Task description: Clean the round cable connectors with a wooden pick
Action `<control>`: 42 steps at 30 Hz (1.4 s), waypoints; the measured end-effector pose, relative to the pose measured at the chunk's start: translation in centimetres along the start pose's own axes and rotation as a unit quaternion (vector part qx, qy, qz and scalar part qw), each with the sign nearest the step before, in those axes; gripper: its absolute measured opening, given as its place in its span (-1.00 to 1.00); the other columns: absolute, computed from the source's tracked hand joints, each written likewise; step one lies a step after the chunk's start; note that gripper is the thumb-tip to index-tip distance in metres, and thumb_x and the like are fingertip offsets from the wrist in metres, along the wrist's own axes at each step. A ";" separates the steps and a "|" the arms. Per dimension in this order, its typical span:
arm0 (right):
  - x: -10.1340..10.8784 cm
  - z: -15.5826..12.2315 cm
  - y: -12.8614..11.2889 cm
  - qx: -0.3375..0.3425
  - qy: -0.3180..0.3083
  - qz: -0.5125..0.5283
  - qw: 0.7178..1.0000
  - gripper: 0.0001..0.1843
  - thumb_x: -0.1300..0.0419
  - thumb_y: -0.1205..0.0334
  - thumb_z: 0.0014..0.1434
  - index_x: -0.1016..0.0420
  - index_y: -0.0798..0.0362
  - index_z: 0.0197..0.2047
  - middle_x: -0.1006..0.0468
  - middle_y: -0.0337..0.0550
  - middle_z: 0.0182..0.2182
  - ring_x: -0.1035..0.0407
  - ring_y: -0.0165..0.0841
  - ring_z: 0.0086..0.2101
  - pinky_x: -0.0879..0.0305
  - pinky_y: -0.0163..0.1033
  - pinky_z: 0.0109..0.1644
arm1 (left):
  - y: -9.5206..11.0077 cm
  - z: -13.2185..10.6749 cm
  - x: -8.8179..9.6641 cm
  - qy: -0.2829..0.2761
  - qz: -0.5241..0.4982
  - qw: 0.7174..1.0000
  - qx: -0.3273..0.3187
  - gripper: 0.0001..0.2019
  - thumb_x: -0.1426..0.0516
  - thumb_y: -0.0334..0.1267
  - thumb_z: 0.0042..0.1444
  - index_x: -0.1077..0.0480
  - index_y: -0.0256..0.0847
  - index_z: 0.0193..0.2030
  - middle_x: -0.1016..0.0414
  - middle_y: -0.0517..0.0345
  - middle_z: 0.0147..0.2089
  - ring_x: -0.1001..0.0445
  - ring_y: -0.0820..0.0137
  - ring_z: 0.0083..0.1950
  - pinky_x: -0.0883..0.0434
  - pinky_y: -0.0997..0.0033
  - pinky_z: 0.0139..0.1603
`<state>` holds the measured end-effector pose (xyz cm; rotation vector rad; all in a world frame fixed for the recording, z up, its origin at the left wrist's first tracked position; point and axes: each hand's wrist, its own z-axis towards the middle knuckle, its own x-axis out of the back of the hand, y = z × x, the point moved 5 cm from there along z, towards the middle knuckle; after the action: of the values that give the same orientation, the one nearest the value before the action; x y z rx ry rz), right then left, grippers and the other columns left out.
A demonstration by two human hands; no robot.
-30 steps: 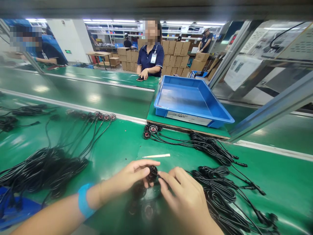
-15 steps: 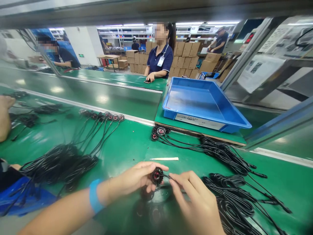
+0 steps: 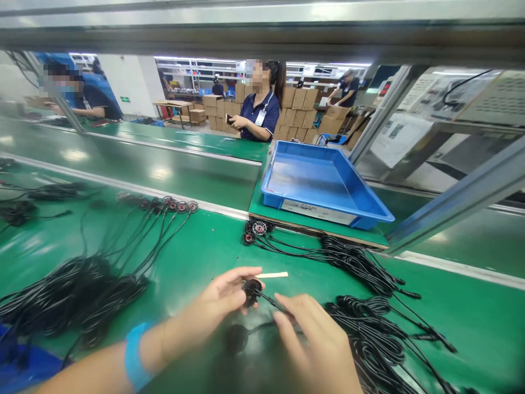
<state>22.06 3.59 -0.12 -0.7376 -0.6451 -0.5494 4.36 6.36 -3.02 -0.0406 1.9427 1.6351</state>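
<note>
My left hand (image 3: 223, 293), with a blue band on its wrist, grips a small round black part (image 3: 252, 292) between thumb and fingers. A black cable (image 3: 268, 299) runs from this part to the right. The fingers of my right hand (image 3: 314, 334) are closed on that cable a short way from the part. Beneath them, a dark round shape shows on the green tabletop; whether it is a reflection cannot be told. Just beyond my left fingertips lies a thin pale stick (image 3: 274, 274). Coiled black cables (image 3: 369, 331) lie to the right of my right hand.
A blue tray (image 3: 324, 213) stands on a raised board behind my hands. In front of it lie round parts (image 3: 259, 228) with cables (image 3: 356, 262). More cable bundles (image 3: 74, 295) cover the left side. A metal post (image 3: 455, 191) rises at right; a person (image 3: 258, 115) is across the line.
The round part has turned, its red-centred face no longer showing. My view has shifted slightly, moving the scene left and down. The person opposite has raised the phone from the table.
</note>
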 end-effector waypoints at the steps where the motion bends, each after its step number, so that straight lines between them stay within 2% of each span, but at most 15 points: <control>1: 0.0 0.1 0.0 -0.010 -0.005 0.009 1.000 -0.78 -0.08 0.29 0.32 -0.46 0.04 -0.01 -0.48 -0.17 -0.35 -0.40 -0.38 -0.36 -0.34 -0.28 -0.29 | 0.1 0.0 0.0 -0.002 0.000 1.000 -0.004 -0.56 -0.24 -0.14 0.17 -0.39 -0.11 0.19 -0.43 -0.05 0.07 -0.46 0.30 -0.10 -0.35 0.40 -0.16; 4: 0.2 0.2 -0.2 -0.032 0.005 0.039 0.999 -0.83 -0.09 0.33 0.32 -0.49 0.02 -0.11 -0.47 -0.21 -0.38 -0.39 -0.42 -0.39 -0.34 -0.30 -0.31 | 0.1 0.0 -0.1 -0.015 -0.004 1.000 -0.004 -0.59 -0.25 -0.15 0.16 -0.43 -0.14 0.14 -0.43 -0.06 0.07 -0.47 0.30 -0.10 -0.35 0.39 -0.16; 7: 0.7 0.4 -0.5 -0.014 0.043 0.052 0.998 -0.83 -0.15 0.39 0.27 -0.49 0.04 -0.11 -0.46 -0.21 -0.38 -0.38 -0.43 -0.39 -0.33 -0.31 -0.31 | -0.2 0.0 -0.3 -0.017 -0.022 1.000 0.013 -0.60 -0.26 -0.14 0.15 -0.44 -0.18 0.11 -0.43 -0.07 0.05 -0.47 0.29 -0.12 -0.36 0.40 -0.19; 11: 1.1 0.3 -0.8 0.026 0.075 0.032 0.996 -0.78 -0.20 0.46 0.21 -0.49 0.06 -0.08 -0.47 -0.19 -0.38 -0.34 -0.41 -0.37 -0.31 -0.25 -0.28 | -0.5 0.0 -0.5 -0.022 -0.059 0.998 0.030 -0.60 -0.27 -0.15 0.13 -0.44 -0.20 0.10 -0.43 -0.05 -0.01 -0.49 0.30 -0.14 -0.38 0.41 -0.22; 16: 0.9 -0.3 -0.6 0.049 0.089 -0.025 0.995 -0.74 -0.23 0.45 0.18 -0.51 0.05 -0.05 -0.50 -0.17 -0.36 -0.33 -0.38 -0.36 -0.26 -0.22 -0.27 | -0.7 0.0 -0.8 -0.032 -0.088 0.995 0.044 -0.60 -0.29 -0.14 0.11 -0.46 -0.22 0.07 -0.45 -0.04 -0.08 -0.50 0.31 -0.18 -0.38 0.43 -0.25; 21: 1.0 -0.4 -0.8 0.098 0.087 -0.070 0.989 -0.74 -0.17 0.41 0.22 -0.50 0.11 -0.01 -0.52 -0.11 -0.35 -0.35 -0.33 -0.35 -0.25 -0.17 -0.25 | -0.9 0.0 -1.0 -0.041 -0.097 0.993 0.055 -0.58 -0.31 -0.13 0.09 -0.46 -0.22 0.07 -0.44 -0.07 -0.03 -0.51 0.31 -0.18 -0.37 0.43 -0.24; 24: 1.5 -0.2 -1.4 0.130 0.099 -0.089 0.983 -0.72 -0.13 0.38 0.24 -0.48 0.14 0.01 -0.50 -0.08 -0.36 -0.34 -0.32 -0.38 -0.25 -0.15 -0.26 | -0.8 0.0 -0.7 -0.025 -0.084 0.995 0.043 -0.60 -0.30 -0.17 0.10 -0.46 -0.19 0.08 -0.43 -0.07 0.02 -0.50 0.29 -0.14 -0.38 0.40 -0.22; 27: 1.6 -0.3 -2.0 0.165 0.109 -0.120 0.973 -0.70 -0.09 0.40 0.25 -0.45 0.15 0.03 -0.50 -0.09 -0.40 -0.34 -0.31 -0.39 -0.24 -0.13 -0.23 | -0.8 0.1 -0.4 -0.008 -0.064 0.998 0.021 -0.60 -0.32 -0.26 0.07 -0.45 -0.15 0.08 -0.42 -0.05 0.08 -0.47 0.28 -0.07 -0.38 0.36 -0.14; 29: 1.2 -0.6 -2.0 0.169 0.088 -0.154 0.970 -0.71 -0.07 0.42 0.24 -0.46 0.16 0.01 -0.49 -0.10 -0.42 -0.32 -0.32 -0.41 -0.21 -0.13 -0.23 | -1.0 0.1 -0.2 -0.007 -0.058 0.998 0.008 -0.57 -0.35 -0.31 0.03 -0.45 -0.14 0.06 -0.43 -0.04 0.10 -0.45 0.28 -0.03 -0.37 0.34 -0.07; 32: -0.1 -1.2 -1.7 0.169 0.033 -0.197 0.965 -0.77 -0.12 0.39 0.21 -0.49 0.15 -0.07 -0.49 -0.13 -0.45 -0.27 -0.35 -0.46 -0.13 -0.16 -0.32 | -1.5 0.3 0.0 -0.010 -0.052 0.999 -0.002 -0.56 -0.38 -0.33 -0.02 -0.46 -0.14 0.04 -0.42 -0.03 0.12 -0.43 0.30 -0.02 -0.35 0.32 -0.02; 34: -0.6 -1.4 -1.6 0.160 0.020 -0.193 0.968 -0.80 -0.14 0.40 0.19 -0.51 0.12 -0.12 -0.48 -0.14 -0.45 -0.25 -0.37 -0.48 -0.10 -0.17 -0.36 | -1.7 0.4 0.1 -0.007 -0.046 0.999 -0.012 -0.57 -0.38 -0.33 -0.03 -0.47 -0.14 0.02 -0.42 -0.02 0.14 -0.44 0.31 -0.02 -0.35 0.30 0.01; 38: -0.5 -1.1 -1.5 0.073 0.035 -0.128 0.988 -0.86 -0.18 0.44 0.17 -0.52 0.03 -0.27 -0.43 -0.20 -0.48 -0.26 -0.39 -0.45 -0.16 -0.21 -0.33 | -1.4 0.4 0.0 0.005 -0.027 0.999 -0.027 -0.59 -0.36 -0.34 0.01 -0.46 -0.15 0.03 -0.44 -0.05 0.16 -0.44 0.25 0.09 -0.30 0.20 0.18; 42: -0.2 -0.7 -1.5 0.011 0.063 -0.054 0.996 -0.86 -0.20 0.43 0.18 -0.53 -0.01 -0.29 -0.43 -0.23 -0.47 -0.30 -0.42 -0.44 -0.23 -0.27 -0.32 | -1.2 0.2 -0.2 -0.005 -0.021 1.000 -0.021 -0.61 -0.32 -0.34 0.07 -0.42 -0.15 0.06 -0.46 -0.10 0.17 -0.45 0.21 0.13 -0.31 0.16 0.21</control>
<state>21.21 2.16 0.03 -0.6438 -0.5742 -0.6817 5.08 6.22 -3.97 -0.0886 1.8873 1.6469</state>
